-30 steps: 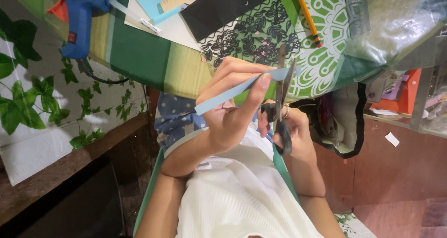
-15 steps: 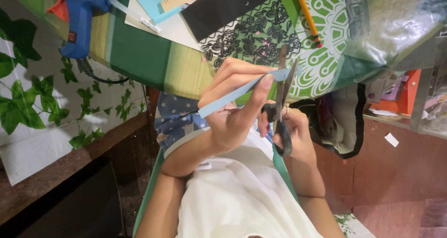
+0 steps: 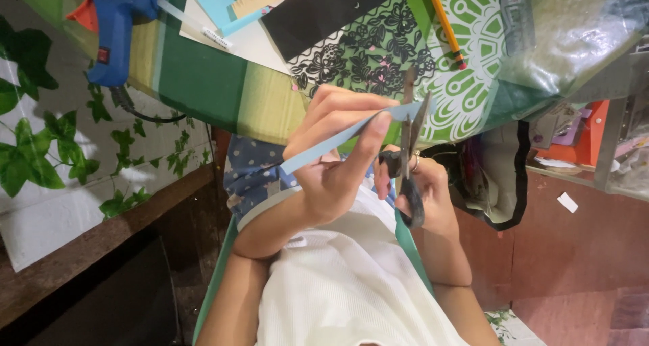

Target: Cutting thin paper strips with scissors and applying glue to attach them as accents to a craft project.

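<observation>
- White knit top (image 3: 351,298) filled the nearest ground, both forearms rising from it.
- Left hand (image 3: 338,163) pinched a light blue paper strip (image 3: 338,143) between thumb and fingertips, strip held slantwise in the air, its upper end at the blades.
- Right hand (image 3: 422,190) closed through the loops of black-handled scissors (image 3: 409,150); blades pointed away from the body and stood nearly shut on the strip's end.
- Risk, as judged: left fingertips sat just beside the blades, so a hasty snip could nick them; the narrow strip, unsupported, could twist and the cut wander.
- Beyond the hands, a green patterned table cover (image 3: 203,82) carried a black lace-cut sheet (image 3: 351,48) and an orange pencil (image 3: 443,21).
- Farthest off, a blue glue gun (image 3: 115,28) lay near the table edge, well apart from both hands; its cord hung over the side and might snag.
</observation>
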